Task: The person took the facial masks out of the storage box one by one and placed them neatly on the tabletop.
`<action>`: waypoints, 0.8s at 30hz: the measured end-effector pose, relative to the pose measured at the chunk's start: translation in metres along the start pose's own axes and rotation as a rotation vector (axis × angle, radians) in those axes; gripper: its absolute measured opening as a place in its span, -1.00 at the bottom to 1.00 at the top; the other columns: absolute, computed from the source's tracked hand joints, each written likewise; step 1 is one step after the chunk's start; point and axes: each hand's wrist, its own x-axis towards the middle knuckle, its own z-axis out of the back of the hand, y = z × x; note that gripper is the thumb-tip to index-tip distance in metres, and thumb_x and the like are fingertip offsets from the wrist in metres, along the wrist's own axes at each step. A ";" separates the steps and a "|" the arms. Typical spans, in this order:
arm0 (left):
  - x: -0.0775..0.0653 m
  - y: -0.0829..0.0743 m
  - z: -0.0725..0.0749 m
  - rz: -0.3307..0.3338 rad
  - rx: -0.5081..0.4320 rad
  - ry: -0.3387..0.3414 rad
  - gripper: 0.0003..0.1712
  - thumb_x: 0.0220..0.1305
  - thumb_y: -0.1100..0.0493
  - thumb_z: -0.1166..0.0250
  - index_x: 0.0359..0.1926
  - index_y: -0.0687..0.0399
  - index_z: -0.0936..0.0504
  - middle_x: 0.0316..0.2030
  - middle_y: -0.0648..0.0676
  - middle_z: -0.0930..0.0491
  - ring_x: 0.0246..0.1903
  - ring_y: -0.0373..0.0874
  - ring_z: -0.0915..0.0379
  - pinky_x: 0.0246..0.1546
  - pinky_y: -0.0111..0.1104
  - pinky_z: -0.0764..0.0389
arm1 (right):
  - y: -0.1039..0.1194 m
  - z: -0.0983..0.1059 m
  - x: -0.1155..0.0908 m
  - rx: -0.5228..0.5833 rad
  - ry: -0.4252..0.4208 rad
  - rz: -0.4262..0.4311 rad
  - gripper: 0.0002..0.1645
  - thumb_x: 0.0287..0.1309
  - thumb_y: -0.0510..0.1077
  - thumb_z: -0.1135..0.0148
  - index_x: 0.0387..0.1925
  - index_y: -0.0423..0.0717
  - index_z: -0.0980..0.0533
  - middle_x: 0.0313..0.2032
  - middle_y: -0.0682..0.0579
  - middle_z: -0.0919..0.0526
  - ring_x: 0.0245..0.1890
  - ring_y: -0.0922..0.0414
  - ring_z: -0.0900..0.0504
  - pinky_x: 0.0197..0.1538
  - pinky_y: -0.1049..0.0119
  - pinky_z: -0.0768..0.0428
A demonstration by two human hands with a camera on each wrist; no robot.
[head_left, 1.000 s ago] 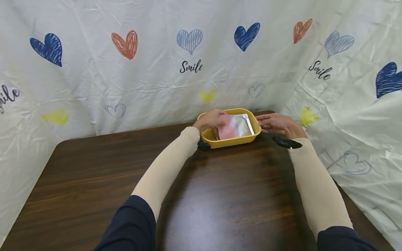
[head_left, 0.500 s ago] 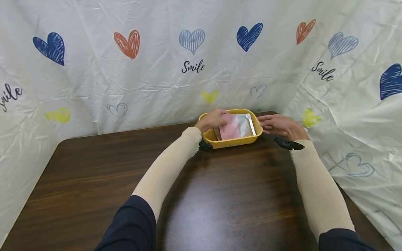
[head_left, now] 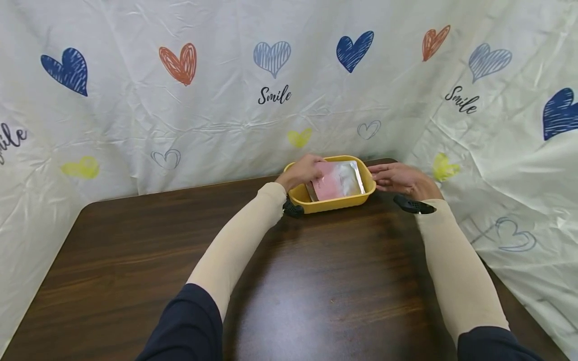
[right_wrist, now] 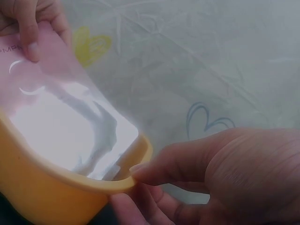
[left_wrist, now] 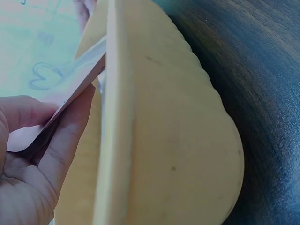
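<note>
Where the head view runs just right of centre, a pink and silver packet [head_left: 341,180] lies slanted inside a yellow basket [head_left: 336,204], its left end pinched between the thumb and fingers of the left hand [head_left: 301,171]. To the right, the right hand [head_left: 402,179] grips the basket's rim, thumb at the edge and fingers beneath it in the right wrist view. The basket sits near the back edge of a dark, wood-grained table [head_left: 135,271], which fills much of the lower frame and shines pale at bottom centre. Cream sleeves [head_left: 241,240] reach up from lower left and lower right. Across the top and down the right side hangs a creased white cloth [head_left: 217,75], printed with blue, red and yellow hearts [head_left: 354,51] and "Smile" in black.
</note>
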 end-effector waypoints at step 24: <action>-0.010 0.000 0.024 0.040 -0.194 -0.064 -0.54 0.26 0.49 -0.21 0.19 0.26 -0.60 -0.14 0.23 -0.59 -0.54 -0.06 -0.58 -0.55 -0.25 -0.69 | -0.001 0.001 -0.002 0.009 0.009 0.012 -0.28 0.47 -0.25 -0.11 0.54 -0.25 -0.12 -0.03 0.10 -0.74 -0.15 0.20 -0.72 -0.01 0.31 -0.70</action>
